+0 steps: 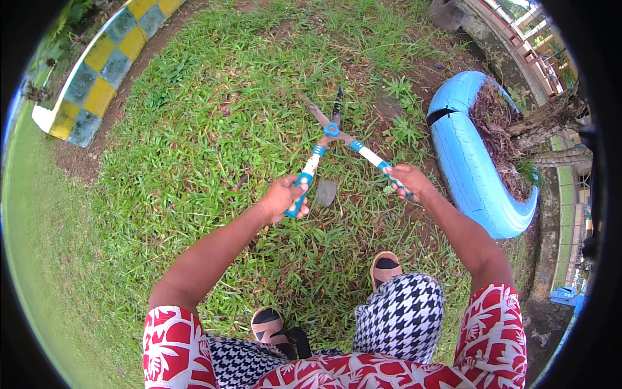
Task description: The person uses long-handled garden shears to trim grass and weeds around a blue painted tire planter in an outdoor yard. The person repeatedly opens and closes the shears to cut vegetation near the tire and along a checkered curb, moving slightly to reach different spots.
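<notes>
Before me is a pair of hedge shears (332, 129) with white and teal handles joined by a blue pivot knob. My left hand (286, 198) is closed round the teal grip of the left handle. The right handle's grip is held in my right hand (408, 182). Both handles are spread, and the two blades stand apart in a V pointing away from me, over the grass (233, 146). The left blade looks brownish and worn; the right one is dark. Below the pivot, between the handles, a flat grey stone (326, 192) lies in the grass.
To the right lies a blue-painted tire planter (461, 155) with dry litter and a tree trunk (549, 126) in it. A low yellow-and-green checkered wall (99, 73) borders the upper left. My sandaled feet (386, 267) stand on the grass. A concrete edge (544, 233) runs beyond the tire.
</notes>
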### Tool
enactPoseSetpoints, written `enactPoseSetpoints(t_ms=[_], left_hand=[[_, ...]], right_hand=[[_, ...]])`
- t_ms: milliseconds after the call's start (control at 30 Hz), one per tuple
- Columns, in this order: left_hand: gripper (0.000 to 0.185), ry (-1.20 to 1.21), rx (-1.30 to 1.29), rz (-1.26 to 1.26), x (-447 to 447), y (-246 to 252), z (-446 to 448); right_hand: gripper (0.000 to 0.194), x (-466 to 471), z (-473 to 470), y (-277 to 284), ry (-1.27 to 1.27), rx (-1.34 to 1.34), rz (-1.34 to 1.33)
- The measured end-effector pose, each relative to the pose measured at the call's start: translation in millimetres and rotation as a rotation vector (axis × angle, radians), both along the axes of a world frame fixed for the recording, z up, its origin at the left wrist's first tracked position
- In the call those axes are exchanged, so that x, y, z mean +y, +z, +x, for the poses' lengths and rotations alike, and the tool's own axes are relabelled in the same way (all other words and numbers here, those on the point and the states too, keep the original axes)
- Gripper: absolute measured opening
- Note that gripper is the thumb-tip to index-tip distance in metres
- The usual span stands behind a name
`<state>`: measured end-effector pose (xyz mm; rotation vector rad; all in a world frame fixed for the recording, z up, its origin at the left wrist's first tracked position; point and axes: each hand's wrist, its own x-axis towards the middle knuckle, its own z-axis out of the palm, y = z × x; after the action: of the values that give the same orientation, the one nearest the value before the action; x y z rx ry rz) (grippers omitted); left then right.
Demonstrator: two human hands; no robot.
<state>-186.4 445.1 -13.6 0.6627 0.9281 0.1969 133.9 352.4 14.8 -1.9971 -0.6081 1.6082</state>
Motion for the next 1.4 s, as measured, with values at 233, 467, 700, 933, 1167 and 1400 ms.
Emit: enactPoseSetpoints(t_ms=[233,467,700,933,1167,1400], left_hand=[[0.028,0.047,0.145,0.096,-23.0,-6.2,47.9],[0.022,0.451,0.091,0.168,-78.2,-19.7,162.0],[0.041,0.059,-0.013,0.104,-34.2,-23.0,46.4],[0.024,0.449,0.264,0.393,-32.5,-33.2,172.2],[0.045,0.234,0.015,0.169,-14.4,-6.8,92.1],[0.046,0.4,0.196,0.335,-19.5,-18.3,165.2]], right_hand=[[0.026,4.0,29.2,-11.9,0.029,0.037,0.058],[0.028,1.0,-10.7,-36.5,-0.212,0.121,0.135],[0.026,-40.1,87.1,-46.6,-0.118,0.169,0.084],[0.028,44.2,-8.9,-68.3,-0.26,0.351,0.174],[0.025,1.5,77.7,-62.1,-0.17,0.342,0.209],[0.029,49.3,8.7,-64.9,-0.219,0.286,0.159]])
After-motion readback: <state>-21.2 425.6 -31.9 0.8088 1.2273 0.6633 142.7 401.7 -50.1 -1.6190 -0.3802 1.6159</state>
